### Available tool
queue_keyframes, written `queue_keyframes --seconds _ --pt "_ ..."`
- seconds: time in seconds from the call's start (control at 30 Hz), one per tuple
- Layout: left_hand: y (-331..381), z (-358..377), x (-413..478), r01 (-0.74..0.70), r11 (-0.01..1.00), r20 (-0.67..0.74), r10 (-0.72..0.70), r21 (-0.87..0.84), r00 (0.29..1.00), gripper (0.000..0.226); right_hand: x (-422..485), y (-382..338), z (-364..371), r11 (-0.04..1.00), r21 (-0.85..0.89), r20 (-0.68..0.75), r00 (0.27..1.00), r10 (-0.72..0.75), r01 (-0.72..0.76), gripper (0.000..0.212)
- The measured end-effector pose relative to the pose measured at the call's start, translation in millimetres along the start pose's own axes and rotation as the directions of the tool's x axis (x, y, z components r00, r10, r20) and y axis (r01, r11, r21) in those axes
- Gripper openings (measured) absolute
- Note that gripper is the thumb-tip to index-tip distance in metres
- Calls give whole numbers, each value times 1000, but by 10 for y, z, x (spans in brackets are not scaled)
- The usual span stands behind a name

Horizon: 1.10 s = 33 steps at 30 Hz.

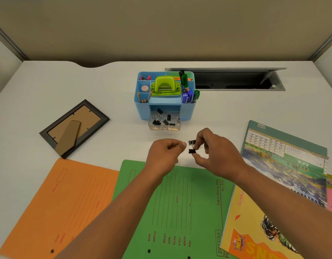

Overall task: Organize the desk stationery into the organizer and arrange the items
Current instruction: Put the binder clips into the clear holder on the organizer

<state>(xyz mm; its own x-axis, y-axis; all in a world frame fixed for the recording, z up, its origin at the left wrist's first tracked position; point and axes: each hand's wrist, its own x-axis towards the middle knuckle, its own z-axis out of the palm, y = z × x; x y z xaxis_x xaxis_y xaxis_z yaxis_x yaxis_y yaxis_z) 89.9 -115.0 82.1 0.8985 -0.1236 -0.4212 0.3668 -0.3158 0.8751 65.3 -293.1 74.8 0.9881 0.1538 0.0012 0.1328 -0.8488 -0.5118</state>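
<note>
A blue desk organizer (141, 107) stands at the middle of the white desk, holding a green hole punch (165, 86), pencils, markers (189, 96) and small items. Its clear drawer (164, 128) is pulled out and holds several black binder clips (162, 120). In front of the drawer, my right hand (215, 152) pinches two small black binder clips (192, 147), one above the other, between thumb and fingers. My left hand (165, 152) is closed just left of them, its fingertips near the clips; whether it touches them I cannot tell.
A dark picture frame (75, 128) lies face down at the left. An orange folder (68, 199) and a green folder (180, 202) lie near the front edge. A calendar (284, 156) and a yellow notebook (255, 230) lie at the right. An open cable tray (236, 79) sits behind the organizer.
</note>
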Motion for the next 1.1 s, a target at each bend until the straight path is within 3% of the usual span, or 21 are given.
queue_keyframes --seconds 0.27,0.6,0.87,1.1 --pt "186 -21 75 -38 999 27 38 3 999 10 4 -89 -47 994 13 -30 994 -110 110 34" --pt "387 -313 431 3 986 -338 -60 -167 939 7 -120 85 -4 998 36 -84 995 -45 48 39" --pt "507 -326 642 108 933 -269 -208 -344 940 9 -165 173 15 999 42 -100 994 34 -30 28" --pt "392 -396 487 -56 959 -338 -44 -279 940 17 -95 339 118 989 31 -78 986 148 -146 19"
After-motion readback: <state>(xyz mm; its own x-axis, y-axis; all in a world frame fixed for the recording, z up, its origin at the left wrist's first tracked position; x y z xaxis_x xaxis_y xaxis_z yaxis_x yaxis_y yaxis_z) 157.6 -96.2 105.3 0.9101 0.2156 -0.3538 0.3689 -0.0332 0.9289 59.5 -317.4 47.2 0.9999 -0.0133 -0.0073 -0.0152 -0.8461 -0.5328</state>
